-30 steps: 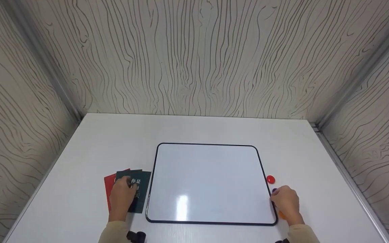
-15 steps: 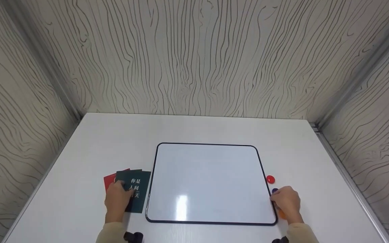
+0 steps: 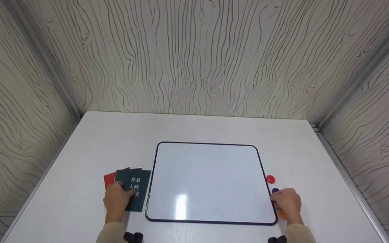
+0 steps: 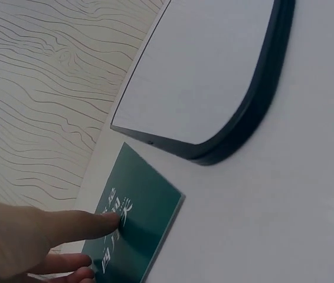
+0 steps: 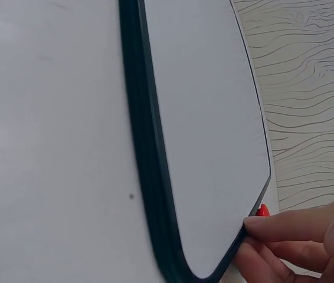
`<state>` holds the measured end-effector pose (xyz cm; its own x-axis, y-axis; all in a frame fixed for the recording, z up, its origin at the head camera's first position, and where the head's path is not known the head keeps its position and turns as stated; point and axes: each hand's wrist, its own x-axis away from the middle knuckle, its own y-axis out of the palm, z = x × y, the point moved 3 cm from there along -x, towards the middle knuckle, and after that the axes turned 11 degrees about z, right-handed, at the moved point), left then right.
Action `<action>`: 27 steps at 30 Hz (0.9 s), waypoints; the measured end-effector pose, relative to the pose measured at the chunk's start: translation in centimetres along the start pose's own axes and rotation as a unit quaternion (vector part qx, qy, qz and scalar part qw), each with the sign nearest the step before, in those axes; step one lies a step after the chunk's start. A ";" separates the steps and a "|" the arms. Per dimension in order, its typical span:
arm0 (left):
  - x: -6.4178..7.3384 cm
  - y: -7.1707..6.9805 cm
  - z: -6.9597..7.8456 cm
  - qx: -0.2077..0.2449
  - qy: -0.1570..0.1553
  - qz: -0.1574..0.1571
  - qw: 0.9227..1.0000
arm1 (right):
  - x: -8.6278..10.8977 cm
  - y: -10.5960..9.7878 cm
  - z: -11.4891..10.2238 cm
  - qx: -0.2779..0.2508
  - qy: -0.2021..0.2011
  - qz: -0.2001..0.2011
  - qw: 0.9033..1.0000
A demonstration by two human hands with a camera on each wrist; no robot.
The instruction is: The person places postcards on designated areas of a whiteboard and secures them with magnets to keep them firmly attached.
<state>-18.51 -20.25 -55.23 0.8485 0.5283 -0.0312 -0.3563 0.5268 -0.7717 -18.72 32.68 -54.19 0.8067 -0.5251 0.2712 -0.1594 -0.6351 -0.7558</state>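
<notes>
A white board with a black rim [image 3: 211, 182], a whiteboard, lies flat in front of me. To its left, my left hand [image 3: 116, 199] rests on a dark green card [image 3: 142, 199] with white lettering. In the left wrist view its thumb [image 4: 90, 225] lies on the card's face, the other fingers bent beside it. My right hand [image 3: 287, 199] pinches the whiteboard's right edge; in the right wrist view the thumb [image 5: 285, 225] is on the rim and the fingers are curled at its outer side.
A red card [image 3: 109, 179] peeks out from under the green one. Beside the right hand are a red round piece [image 3: 270, 179], a purple one [image 3: 275, 190] and a partly covered orange one [image 3: 282, 215]. Patterned walls [image 3: 194, 67] enclose the white table [image 3: 194, 128].
The left hand has shifted slightly left and toward me over the green card, its thumb and fingers now farther apart, showing more lettering. The right hand has stayed almost still at the whiteboard's edge.
</notes>
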 end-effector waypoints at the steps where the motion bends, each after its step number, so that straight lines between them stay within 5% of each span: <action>1: 0.0 0.0 0.0 0.004 -0.003 -0.001 1.000 | 0.0 0.0 0.0 -0.002 0.001 0.000 1.000; 27: -0.6 -0.1 -0.5 -0.011 -0.015 0.032 0.999 | 0.0 0.0 0.2 -0.008 -0.007 0.004 1.000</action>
<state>-18.80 -20.95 -55.47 0.8119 0.5805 -0.0623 -0.4011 0.4771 -0.7819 -18.64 32.81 -54.36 0.8132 -0.5226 0.2562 -0.1751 -0.6395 -0.7486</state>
